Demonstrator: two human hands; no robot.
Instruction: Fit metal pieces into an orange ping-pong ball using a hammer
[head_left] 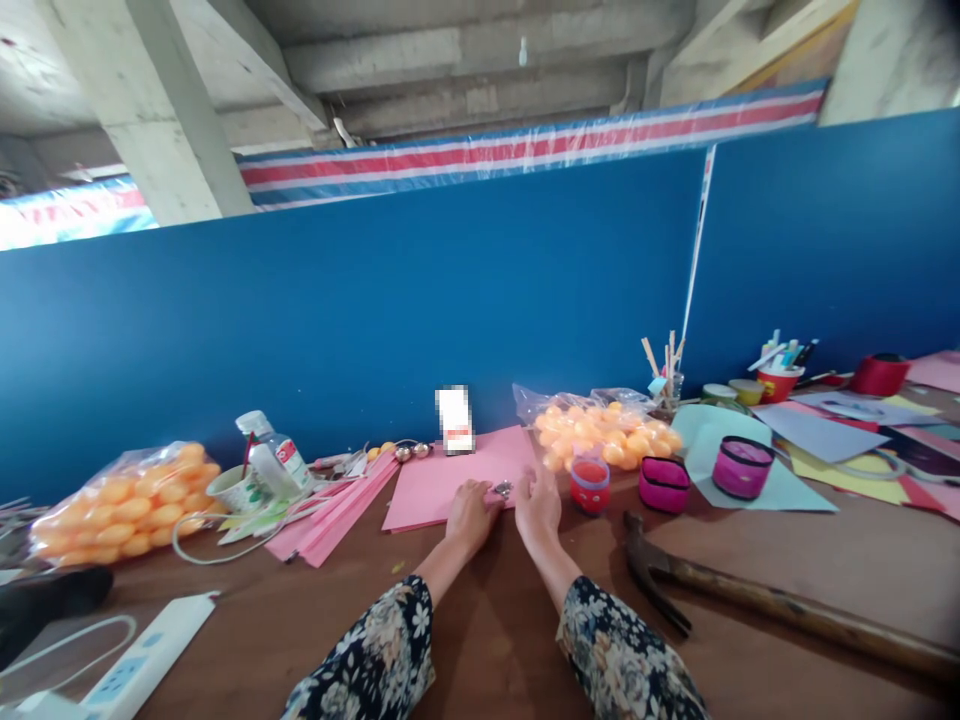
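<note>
My left hand [471, 518] rests on a stack of pink paper [427, 490]. Its fingers are bent together, and what they hold is too small to make out. A small silvery thing [503, 489] sits just right of its fingertips, between my two hands. My right hand [538, 508] stands at the right part of the pink paper, its fingers stretched upward and slightly apart, with nothing seen in them. Close to that hand's right is a red cup [590, 486] with a purple rim.
Folded pink strips [341, 510] and a bag of orange balls [124, 510] lie left, with a power strip [150, 660] nearer. Another ball bag [600, 435], two magenta rolls [664, 484] and a claw hammer [750, 595] are right. A blue partition [450, 280] stands behind.
</note>
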